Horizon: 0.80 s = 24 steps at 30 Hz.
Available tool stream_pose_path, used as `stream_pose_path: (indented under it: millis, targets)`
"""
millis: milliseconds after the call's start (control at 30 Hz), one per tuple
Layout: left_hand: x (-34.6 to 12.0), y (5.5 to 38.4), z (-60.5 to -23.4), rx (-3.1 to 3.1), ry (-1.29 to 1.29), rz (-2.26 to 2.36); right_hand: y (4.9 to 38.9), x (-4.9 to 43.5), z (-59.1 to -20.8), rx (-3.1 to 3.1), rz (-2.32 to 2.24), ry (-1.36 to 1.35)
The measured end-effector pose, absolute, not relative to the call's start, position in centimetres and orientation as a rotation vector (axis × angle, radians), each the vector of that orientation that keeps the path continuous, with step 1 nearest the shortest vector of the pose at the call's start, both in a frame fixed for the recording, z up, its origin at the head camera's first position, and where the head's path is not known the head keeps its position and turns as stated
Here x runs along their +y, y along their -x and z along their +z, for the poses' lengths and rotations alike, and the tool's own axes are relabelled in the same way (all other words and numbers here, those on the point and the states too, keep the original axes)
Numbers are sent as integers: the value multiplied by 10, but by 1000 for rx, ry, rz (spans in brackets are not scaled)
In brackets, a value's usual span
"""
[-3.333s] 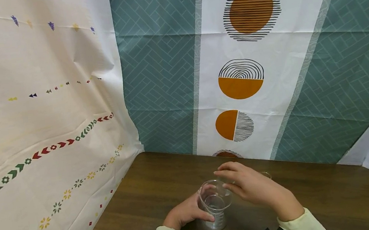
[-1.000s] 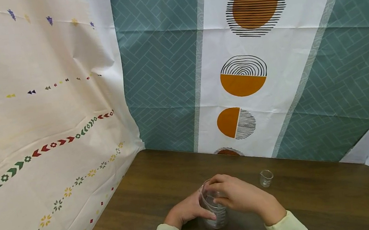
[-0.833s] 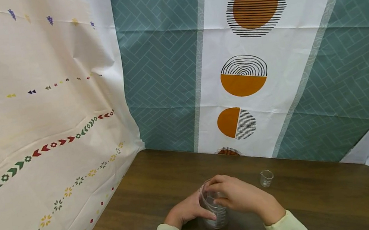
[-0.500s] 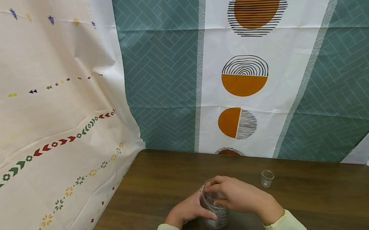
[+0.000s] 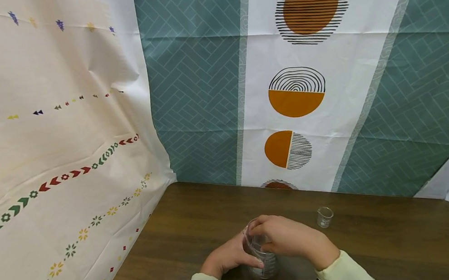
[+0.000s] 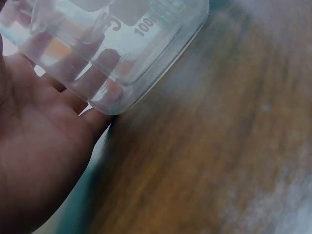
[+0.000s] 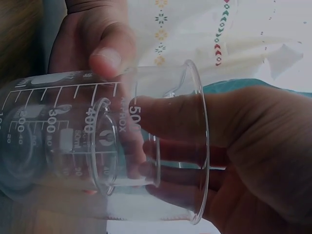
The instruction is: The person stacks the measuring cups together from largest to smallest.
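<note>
A large clear glass beaker (image 5: 267, 267), marked up to 500 in the right wrist view, stands on the table at the front. My left hand (image 5: 233, 254) grips its side, the thumb in front and the fingers behind the glass (image 6: 112, 58). From the right, my right hand (image 5: 290, 239) reaches into the mouth, thumb and fingers (image 7: 168, 114) inside the rim. These pinch a small clear beaker (image 7: 157, 156) near its top. Further down inside sits another nested beaker (image 7: 100, 146) with white scale marks. Overlapping glass hides where the inner beakers meet.
A tiny glass beaker (image 5: 325, 217) stands on the brown wooden table (image 5: 199, 211), behind and right of the hands. A patterned cream cloth (image 5: 68, 174) hangs along the left side, and a green and white curtain (image 5: 197, 115) closes off the back.
Over the last few seconds my right hand has come down from above the rim into the large beaker, carrying the small beaker inside. The left hand's grip stays the same.
</note>
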State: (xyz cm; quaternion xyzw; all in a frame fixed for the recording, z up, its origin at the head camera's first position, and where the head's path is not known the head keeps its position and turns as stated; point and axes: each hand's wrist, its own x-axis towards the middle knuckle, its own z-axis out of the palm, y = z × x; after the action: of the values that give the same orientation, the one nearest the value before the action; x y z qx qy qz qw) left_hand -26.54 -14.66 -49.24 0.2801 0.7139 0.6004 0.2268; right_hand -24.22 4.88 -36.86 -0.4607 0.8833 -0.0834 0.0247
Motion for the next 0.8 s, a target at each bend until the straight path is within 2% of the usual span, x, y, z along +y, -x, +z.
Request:
stream_pose_path:
  millis: [800]
  targets:
    - [-145, 264, -493, 1967, -707, 1678, 247, 41, -372, 2724, -228, 1413]
